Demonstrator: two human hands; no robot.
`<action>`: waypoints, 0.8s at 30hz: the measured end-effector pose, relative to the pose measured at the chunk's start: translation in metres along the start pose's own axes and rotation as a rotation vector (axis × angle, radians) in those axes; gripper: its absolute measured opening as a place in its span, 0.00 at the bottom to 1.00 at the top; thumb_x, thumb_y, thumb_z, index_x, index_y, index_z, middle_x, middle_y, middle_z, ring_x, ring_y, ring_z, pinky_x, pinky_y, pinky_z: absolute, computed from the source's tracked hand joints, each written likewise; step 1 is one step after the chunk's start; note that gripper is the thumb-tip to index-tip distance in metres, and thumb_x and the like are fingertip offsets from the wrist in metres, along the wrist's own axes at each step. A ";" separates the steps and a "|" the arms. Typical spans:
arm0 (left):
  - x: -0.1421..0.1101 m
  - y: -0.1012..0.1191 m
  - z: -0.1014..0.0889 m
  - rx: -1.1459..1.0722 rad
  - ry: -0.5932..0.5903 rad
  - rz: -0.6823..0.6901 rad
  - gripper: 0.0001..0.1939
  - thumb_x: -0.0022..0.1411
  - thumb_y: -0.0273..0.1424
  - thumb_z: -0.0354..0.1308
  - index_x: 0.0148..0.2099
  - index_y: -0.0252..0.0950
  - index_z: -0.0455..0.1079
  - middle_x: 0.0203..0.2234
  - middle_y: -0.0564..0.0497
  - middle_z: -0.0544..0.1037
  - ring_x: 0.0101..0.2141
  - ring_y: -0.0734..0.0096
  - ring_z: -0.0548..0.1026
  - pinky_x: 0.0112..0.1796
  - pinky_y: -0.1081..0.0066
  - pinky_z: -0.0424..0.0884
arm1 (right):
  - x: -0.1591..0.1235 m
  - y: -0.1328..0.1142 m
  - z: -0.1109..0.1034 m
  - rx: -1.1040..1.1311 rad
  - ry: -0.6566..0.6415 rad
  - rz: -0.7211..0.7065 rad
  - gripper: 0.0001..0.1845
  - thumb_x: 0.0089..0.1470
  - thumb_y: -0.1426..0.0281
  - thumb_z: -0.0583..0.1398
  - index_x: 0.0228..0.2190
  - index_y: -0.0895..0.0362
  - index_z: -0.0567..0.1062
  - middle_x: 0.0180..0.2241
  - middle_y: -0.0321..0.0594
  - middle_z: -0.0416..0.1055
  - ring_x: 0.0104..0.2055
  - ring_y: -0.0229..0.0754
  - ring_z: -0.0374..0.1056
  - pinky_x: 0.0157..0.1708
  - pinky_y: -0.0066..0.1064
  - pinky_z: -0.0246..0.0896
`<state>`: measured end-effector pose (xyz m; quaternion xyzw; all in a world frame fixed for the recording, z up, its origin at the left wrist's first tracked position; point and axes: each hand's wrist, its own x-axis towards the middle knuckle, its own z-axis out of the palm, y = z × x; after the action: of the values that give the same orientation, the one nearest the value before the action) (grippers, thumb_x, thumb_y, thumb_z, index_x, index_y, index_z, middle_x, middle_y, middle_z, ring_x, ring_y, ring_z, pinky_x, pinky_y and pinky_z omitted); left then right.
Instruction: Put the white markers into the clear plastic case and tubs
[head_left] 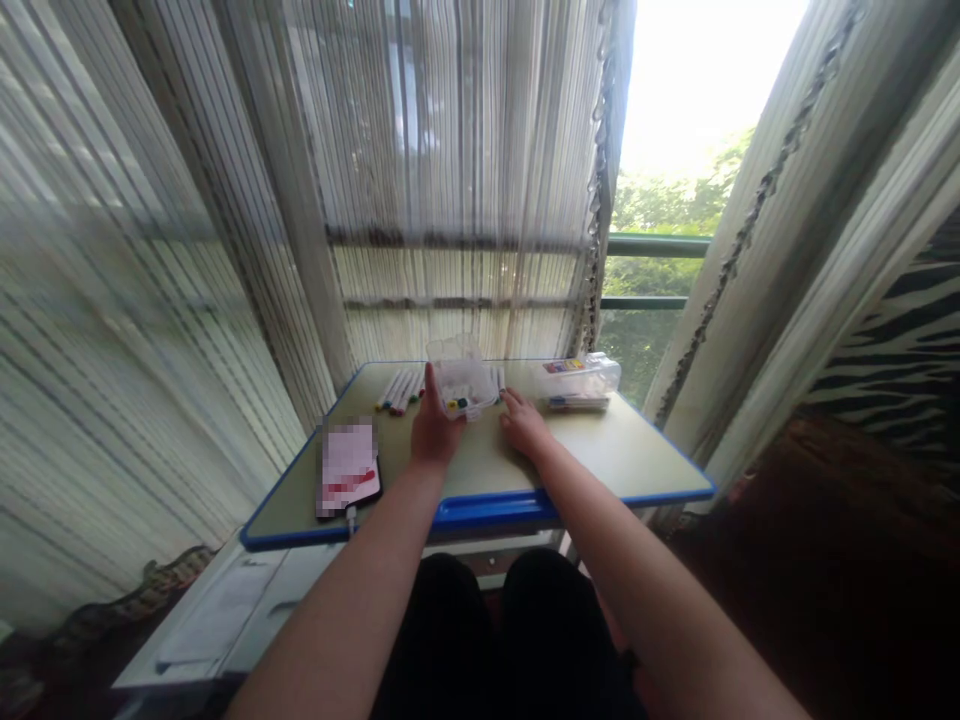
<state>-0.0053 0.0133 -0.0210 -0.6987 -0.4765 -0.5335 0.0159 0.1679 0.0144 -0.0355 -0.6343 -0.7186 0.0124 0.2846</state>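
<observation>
My left hand (437,422) is wrapped round the side of a clear plastic box (481,388) and holds it tilted above the table, its lid (454,348) standing up at the back. Several markers lie inside the box, among them one with a yellow end (452,405). To the right of the box, my right hand (525,425) is low over the tabletop with its fingers stretched forward. The fingertips are close to a white marker (498,378); whether they touch it I cannot tell. Several white markers (405,388) with coloured caps lie left of the box.
On the table (480,465), a phone (349,468) with a cable lies at the left. A clear case (581,378) with pens stands at the back right. A blue strip edges the tabletop. Behind it hang string curtains (465,180) before a window.
</observation>
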 end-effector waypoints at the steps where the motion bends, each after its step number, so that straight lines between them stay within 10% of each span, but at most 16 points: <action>1: 0.000 0.000 -0.001 0.006 -0.003 -0.008 0.54 0.48 0.29 0.64 0.68 0.35 0.31 0.54 0.33 0.68 0.48 0.55 0.73 0.42 0.60 0.72 | 0.001 0.000 -0.001 -0.010 -0.036 0.017 0.29 0.54 0.71 0.50 0.58 0.64 0.60 0.62 0.48 0.54 0.61 0.47 0.54 0.58 0.35 0.50; 13: -0.001 0.002 0.000 0.055 -0.040 -0.007 0.52 0.50 0.34 0.63 0.68 0.35 0.33 0.55 0.32 0.66 0.47 0.52 0.73 0.40 0.61 0.73 | 0.017 -0.007 -0.006 -0.204 -0.221 0.023 0.32 0.57 0.61 0.48 0.62 0.56 0.52 0.65 0.44 0.47 0.62 0.53 0.50 0.56 0.46 0.47; 24: 0.000 0.003 -0.002 0.050 -0.026 -0.019 0.52 0.48 0.32 0.64 0.67 0.35 0.35 0.53 0.33 0.69 0.45 0.53 0.75 0.40 0.61 0.73 | 0.001 -0.015 -0.019 -0.200 0.032 -0.014 0.19 0.60 0.63 0.49 0.45 0.59 0.71 0.46 0.50 0.70 0.49 0.48 0.63 0.47 0.36 0.56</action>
<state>-0.0049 0.0100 -0.0187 -0.7004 -0.4965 -0.5123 0.0224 0.1627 0.0057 -0.0137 -0.6546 -0.7161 -0.0718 0.2314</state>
